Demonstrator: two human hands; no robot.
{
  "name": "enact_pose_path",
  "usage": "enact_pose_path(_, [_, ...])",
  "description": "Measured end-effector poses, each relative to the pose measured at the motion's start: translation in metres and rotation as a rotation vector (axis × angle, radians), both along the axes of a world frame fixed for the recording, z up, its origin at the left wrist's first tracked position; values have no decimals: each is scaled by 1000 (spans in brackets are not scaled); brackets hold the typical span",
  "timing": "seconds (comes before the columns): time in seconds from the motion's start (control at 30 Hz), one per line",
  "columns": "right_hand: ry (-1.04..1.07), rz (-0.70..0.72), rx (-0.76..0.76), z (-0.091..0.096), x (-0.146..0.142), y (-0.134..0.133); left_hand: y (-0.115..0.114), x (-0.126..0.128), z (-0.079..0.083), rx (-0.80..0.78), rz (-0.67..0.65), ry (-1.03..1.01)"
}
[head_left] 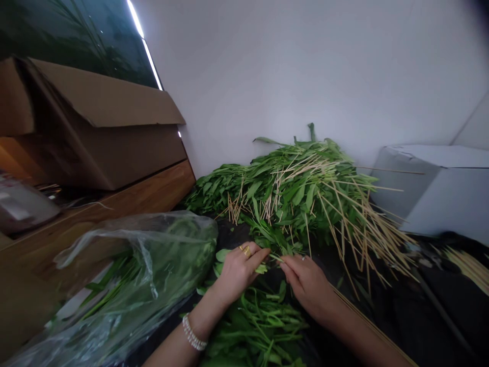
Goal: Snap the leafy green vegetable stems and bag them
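My left hand (240, 265), with gold rings and a beaded bracelet, is closed with its thumb and fingertips around a green leafy stem (275, 258). Facing it, my right hand (308, 285) pinches the same stem from the other side, fingertips a short gap apart. Leaves stick out beneath the left fingers. Below both hands lies a loose heap of leafy green stems (263, 321). Just beyond them rises a large pile of greens (298, 188), with many thin wooden sticks (362, 234) jutting out of it, mostly toward the right.
To the left, a clear plastic bag (145, 260) holds more greens. An open cardboard box (126, 153) stands on a wooden surface (153, 188) behind it. At the right are a white box (454, 188) and another bunch of thin sticks (469, 267). A white wall (290, 71) closes off the back.
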State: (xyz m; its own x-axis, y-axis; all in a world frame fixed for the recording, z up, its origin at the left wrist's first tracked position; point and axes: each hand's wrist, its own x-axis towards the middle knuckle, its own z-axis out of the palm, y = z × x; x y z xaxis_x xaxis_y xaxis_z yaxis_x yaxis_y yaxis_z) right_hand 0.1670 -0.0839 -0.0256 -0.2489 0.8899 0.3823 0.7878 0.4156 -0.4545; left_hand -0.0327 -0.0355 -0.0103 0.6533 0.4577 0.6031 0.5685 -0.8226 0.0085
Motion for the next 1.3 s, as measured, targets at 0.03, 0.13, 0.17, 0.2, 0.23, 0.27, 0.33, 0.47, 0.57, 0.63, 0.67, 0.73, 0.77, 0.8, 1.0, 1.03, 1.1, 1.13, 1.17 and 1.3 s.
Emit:
enact_pose_path(0.03, [9,7,-10,1,0,0,1,-1,0,-1,-1,3])
enact_pose_path(0.13, [41,43,-29,2,0,-1,2,-3,-1,-11,-3,12])
enact_pose_path(0.17, [46,58,-33,2,0,-1,2,-2,-2,-20,0,5])
enact_pose_path(0.2, [46,74,-36,2,0,-1,2,-1,-2,-35,5,-15])
enact_pose_path(0.23, [44,87,-40,2,-1,0,1,1,-3,-58,8,-51])
enact_pose_path(0.27, [43,97,-44,2,-1,0,0,3,-3,-93,12,-106])
enact_pose_path(0.33, [61,107,-52,3,-2,1,-2,7,-2,-198,16,-240])
enact_pose_path(0.47, [193,92,-63,5,0,3,8,3,3,-374,130,-517])
enact_pose_path(0.57, [389,50,-152,5,7,7,23,-13,6,-343,328,-737])
enact_pose_path(0.63, [567,19,-231,4,11,12,30,-21,8,-286,389,-795])
enact_pose_path(0.67, [649,6,-264,3,13,15,32,-23,8,-257,394,-798])
enact_pose_path(0.73, [764,-17,-308,3,16,19,32,-23,7,-224,376,-782])
enact_pose_path(0.77, [800,-29,-322,3,17,20,30,-22,7,-237,362,-774])
enact_pose_path(0.8, [826,-40,-333,3,18,21,29,-20,7,-268,350,-773])
enact_pose_path(1.0, [820,-35,-336,1,15,19,18,-14,7,-437,317,-741])
enact_pose_path(1.03, [804,-24,-334,0,14,19,16,-13,7,-440,294,-699])
enact_pose_path(1.1, [762,-1,-324,-3,11,17,13,-11,7,-440,213,-599])
enact_pose_path(1.13, [734,5,-315,-4,10,16,11,-9,6,-440,163,-547])
enact_pose_path(1.17, [702,6,-305,-6,8,15,10,-8,6,-438,115,-501])
enact_pose_path(1.3, [587,23,-273,-8,5,12,7,-4,0,-416,21,-383])
